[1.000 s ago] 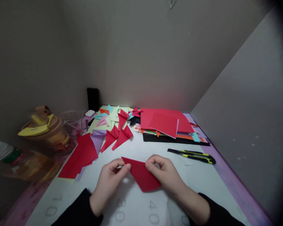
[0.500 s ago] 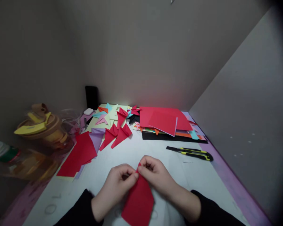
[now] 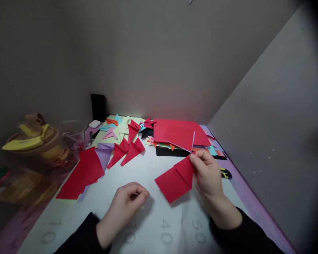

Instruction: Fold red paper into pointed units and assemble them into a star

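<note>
My right hand is closed on the red paper — thumb and fingers pinch its top corner, and the rest slants down to the left over the white mat. A folded flap shows on its upper right part, and a faint shadow lies under its lower edge. My left hand is near, well clear of the paper, fingers curled in and thumb tip against the forefinger, nothing seen between them.

Beyond, the folded pieces lie in a small cluster, with red sheets to their left and a paper stack to their right. The cutter is mostly hidden behind my right hand — only its black-and-yellow end shows.
</note>
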The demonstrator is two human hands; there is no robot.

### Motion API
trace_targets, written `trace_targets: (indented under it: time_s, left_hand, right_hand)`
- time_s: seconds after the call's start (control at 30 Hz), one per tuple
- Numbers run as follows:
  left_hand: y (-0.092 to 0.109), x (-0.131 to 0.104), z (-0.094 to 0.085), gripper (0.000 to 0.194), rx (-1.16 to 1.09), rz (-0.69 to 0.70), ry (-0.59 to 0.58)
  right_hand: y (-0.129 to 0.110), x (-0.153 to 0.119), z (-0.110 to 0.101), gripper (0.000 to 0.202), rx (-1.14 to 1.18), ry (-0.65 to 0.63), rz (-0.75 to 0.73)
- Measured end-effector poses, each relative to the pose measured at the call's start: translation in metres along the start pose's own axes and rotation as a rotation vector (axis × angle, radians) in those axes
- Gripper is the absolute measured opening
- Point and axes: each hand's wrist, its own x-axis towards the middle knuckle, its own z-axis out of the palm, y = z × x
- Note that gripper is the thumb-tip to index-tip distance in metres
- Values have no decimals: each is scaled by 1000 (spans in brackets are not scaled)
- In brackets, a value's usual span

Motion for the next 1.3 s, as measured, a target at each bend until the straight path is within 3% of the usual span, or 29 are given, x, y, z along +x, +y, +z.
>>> trace_targets:
  time_s: [0.13, 0.3, 0.4, 0.47, 0.57, 0.73, 0.8, 0.87, 0.97, 1.03, 1.07, 1.17, 1.3]
  left_hand:
    - [3, -3, 1, 15, -42, 95, 97]
    - [3, -5, 5, 20, -239, -51, -106]
    - [5, -4, 3, 30, -398, -176, -182]
    - [6, -4, 1, 36, -533, -258, -244]
    - [7, -7, 3, 36, -700, -354, -325]
    - [5, -10, 10, 35, -681, -395, -435]
    - [6, -8, 6, 36, -571, -318, -373]
    - [8, -4, -4, 38, -422, -157, -235]
    - [15, -3, -20, 21, -49, 211, -22]
    - [19, -5, -25, 9, 220, 432, 49]
    - [20, -7, -26, 11, 321, 510, 66]
    - [21, -11, -22, 15, 456, 604, 80]
    - [19, -10, -17, 15, 449, 561, 86]
  right_hand:
    - [2, -28, 17, 21, -113, -294, 76]
    - [4, -58, 35, 20, -107, -453, 147]
    - [6, -60, 34, 17, 42, -575, 225]
    - [8, -58, 32, 26, 145, -649, 281]
    - [11, -54, 31, 30, 200, -680, 319]
    - [10, -50, 34, 30, 124, -706, 143]
    - [8, -47, 34, 28, 59, -675, 85]
    - [8, -45, 33, 24, -18, -586, 45]
    - [9, -45, 30, 18, -94, -429, 19]
    - [10, -47, 29, 13, -110, -386, -15]
    - [10, -49, 29, 11, -115, -383, -45]
    - [10, -53, 28, 7, -141, -390, -121]
    - [8, -55, 30, 8, -168, -382, -183]
